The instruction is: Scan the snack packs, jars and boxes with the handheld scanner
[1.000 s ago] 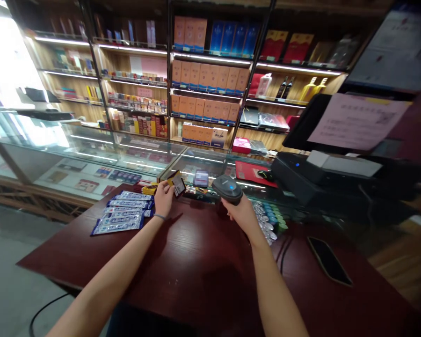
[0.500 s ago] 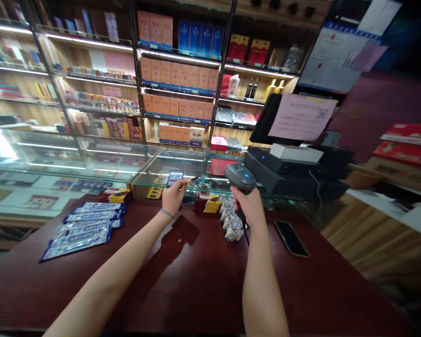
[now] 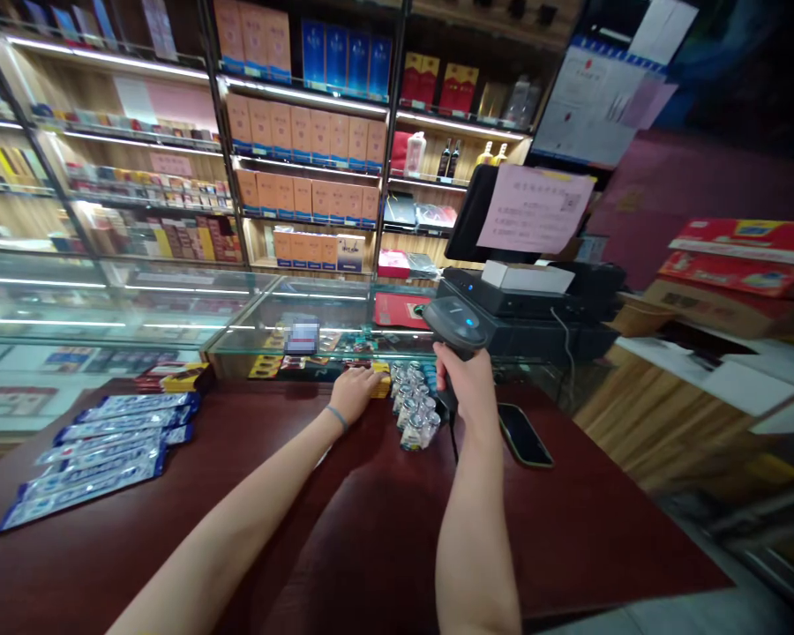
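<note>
My right hand [image 3: 467, 375] is wrapped round the grip of a dark barcode scanner [image 3: 456, 326], whose head has a blue light on top. My left hand [image 3: 357, 392] lies over a stack of flat red-and-yellow packets [image 3: 380, 381], its fingers closed about the near edge. The hand hides much of the stack. Just right of it stand several small clear-wrapped packages [image 3: 414, 406] in rows, below the scanner. A smartphone [image 3: 526, 435] lies dark on the table to the right of my right hand.
Long blue-and-white packets [image 3: 106, 450] lie fanned on the dark red table [image 3: 370, 547] at left, with another red-and-yellow stack [image 3: 185, 377] behind them. A glass counter [image 3: 251, 309] runs along the back. The till screen [image 3: 469, 212] stands at back right.
My left hand has moved right and down onto the red-and-yellow stack; the small packet it held up no longer shows apart. The scanner stays in my right hand. The view has turned slightly right.
</note>
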{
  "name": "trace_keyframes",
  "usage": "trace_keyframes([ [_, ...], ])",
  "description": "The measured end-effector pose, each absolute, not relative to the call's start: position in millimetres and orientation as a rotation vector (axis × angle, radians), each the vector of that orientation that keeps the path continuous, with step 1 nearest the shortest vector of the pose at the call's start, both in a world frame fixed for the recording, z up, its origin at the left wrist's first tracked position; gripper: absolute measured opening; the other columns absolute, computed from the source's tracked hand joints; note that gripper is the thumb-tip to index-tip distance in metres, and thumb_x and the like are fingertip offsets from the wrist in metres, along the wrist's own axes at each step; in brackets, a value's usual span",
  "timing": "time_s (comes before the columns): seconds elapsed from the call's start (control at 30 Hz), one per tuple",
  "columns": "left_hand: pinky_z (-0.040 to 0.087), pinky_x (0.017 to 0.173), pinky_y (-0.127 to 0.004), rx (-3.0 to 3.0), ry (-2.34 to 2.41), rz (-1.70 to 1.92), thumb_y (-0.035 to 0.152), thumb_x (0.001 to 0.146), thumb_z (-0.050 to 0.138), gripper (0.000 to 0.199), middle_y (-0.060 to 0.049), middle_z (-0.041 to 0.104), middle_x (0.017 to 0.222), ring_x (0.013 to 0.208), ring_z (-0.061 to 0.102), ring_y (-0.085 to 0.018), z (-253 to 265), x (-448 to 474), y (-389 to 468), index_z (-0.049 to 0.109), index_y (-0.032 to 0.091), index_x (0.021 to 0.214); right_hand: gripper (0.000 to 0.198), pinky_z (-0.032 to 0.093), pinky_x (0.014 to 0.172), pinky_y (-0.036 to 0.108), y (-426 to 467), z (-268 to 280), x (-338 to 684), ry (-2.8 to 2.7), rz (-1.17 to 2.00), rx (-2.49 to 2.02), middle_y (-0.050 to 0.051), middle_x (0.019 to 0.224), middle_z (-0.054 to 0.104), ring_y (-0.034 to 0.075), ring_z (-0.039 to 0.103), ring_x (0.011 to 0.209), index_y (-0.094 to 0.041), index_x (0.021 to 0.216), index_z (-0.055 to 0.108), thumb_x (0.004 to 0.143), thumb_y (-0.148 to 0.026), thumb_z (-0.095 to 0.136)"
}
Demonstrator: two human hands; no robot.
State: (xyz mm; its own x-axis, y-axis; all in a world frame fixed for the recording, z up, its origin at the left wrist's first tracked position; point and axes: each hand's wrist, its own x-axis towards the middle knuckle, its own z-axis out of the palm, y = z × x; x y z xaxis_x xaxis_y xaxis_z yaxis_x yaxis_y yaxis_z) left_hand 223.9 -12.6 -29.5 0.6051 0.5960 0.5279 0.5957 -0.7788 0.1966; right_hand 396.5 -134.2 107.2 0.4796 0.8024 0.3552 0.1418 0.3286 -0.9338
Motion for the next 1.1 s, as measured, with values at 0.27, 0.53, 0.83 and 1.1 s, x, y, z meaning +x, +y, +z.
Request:
trace_keyframes([
  [0.27, 0.051, 0.097, -0.041, 2.990, 1.210, 0.757, 0.012, 0.096, 0.046, 0.038, -0.014, 0.069, 0.124, 0.117, 0.062, -0.028, -39.6, 238.8, -7.7, 0.063, 0.020, 0.129, 0.022, 0.036, 0.033, 0.022, -133.9, 107.3, 397.0, -1.022, 0.549, -1.164, -0.008, 0.045, 0.052, 0.010, 0.044, 0.032, -0.022, 0.070, 0.056, 0.077, -0.037, 0.071],
  [0.53, 0.042, 0.112, -0.050, 2.905, 1.185, 0.870, 0.013, 0.092, 0.052, 0.044, -0.017, 0.061, 0.139, 0.130, 0.054, -0.031, -58.5, 241.9, -2.7, 0.058, 0.019, 0.135, 0.023, 0.035, 0.033, 0.022, -131.3, 106.1, 394.1, -1.028, 0.564, -1.168, -0.008, 0.045, 0.052, 0.010, 0.044, 0.032, -0.023, 0.070, 0.055, 0.076, -0.037, 0.072],
  [0.83, 0.038, 0.117, -0.054, 2.843, 0.987, 1.129, 0.020, 0.092, 0.058, 0.054, -0.014, 0.053, 0.150, 0.145, 0.042, -0.032, -50.0, 215.4, -0.4, 0.051, 0.023, 0.145, 0.026, 0.034, 0.035, 0.021, -131.2, 109.1, 374.7, -1.061, 0.608, -1.123, -0.008, 0.045, 0.051, 0.009, 0.044, 0.033, -0.021, 0.066, 0.056, 0.077, -0.038, 0.072],
  [1.1, 0.050, 0.106, -0.044, 2.683, 1.173, 1.566, 0.026, 0.100, 0.049, 0.033, -0.011, 0.067, 0.125, 0.121, 0.060, -0.025, -8.7, 100.1, 12.0, 0.062, 0.023, 0.131, 0.033, 0.038, 0.038, 0.023, -121.2, 103.1, 324.7, -1.144, 0.623, -1.170, -0.005, 0.045, 0.051, 0.010, 0.045, 0.035, -0.021, 0.060, 0.054, 0.077, -0.043, 0.073],
])
